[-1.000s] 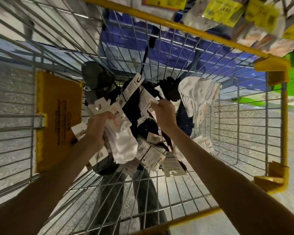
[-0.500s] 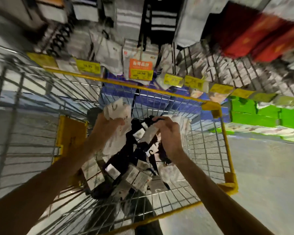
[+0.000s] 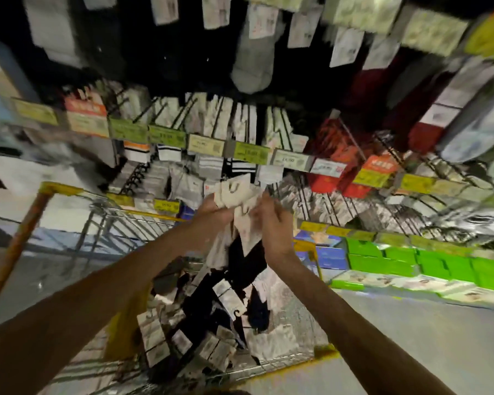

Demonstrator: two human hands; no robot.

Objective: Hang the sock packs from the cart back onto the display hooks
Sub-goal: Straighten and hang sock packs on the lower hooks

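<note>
Reaching out over the silver wire cart (image 3: 60,190) with its yellow painted rim, our two bare forearms converge on one lifted bunch. Below them, in the basket, lies a loose heap (image 3: 208,329) of more packs: dark and white knitted fabric, limp and crumpled, each with a stiff pale card header.

Just above that heap we hold the bunch of sock packs (image 3: 234,195), with flat whitish card headers fanned at the top and soft black and white socks dangling beneath. Our left hand (image 3: 211,213) has its fingers curled round the cards from the left. Our right hand (image 3: 274,229) closes on them from the right, pinching the card, though blur hides the exact finger placement. The bunch's long axis runs up and down, with the headers and their curved hanging cut-outs uppermost and the fabric trailing towards the cart.

The next move, we judge, turns on where the thin metal display hooks (image 3: 351,138) lie: ahead of and above our fingertips, their rods pointing out towards us. So the cut-outs must be turned to face the rod ends. Both hands sit about equally close to the rack, and the left reaches slightly higher.

Beyond, a row of yellow-green paper price labels (image 3: 251,153) fronts the hooks. Glossy green boxes (image 3: 405,260) stack low on the right, and grey fabric socks (image 3: 250,72) hang in the top rows.
</note>
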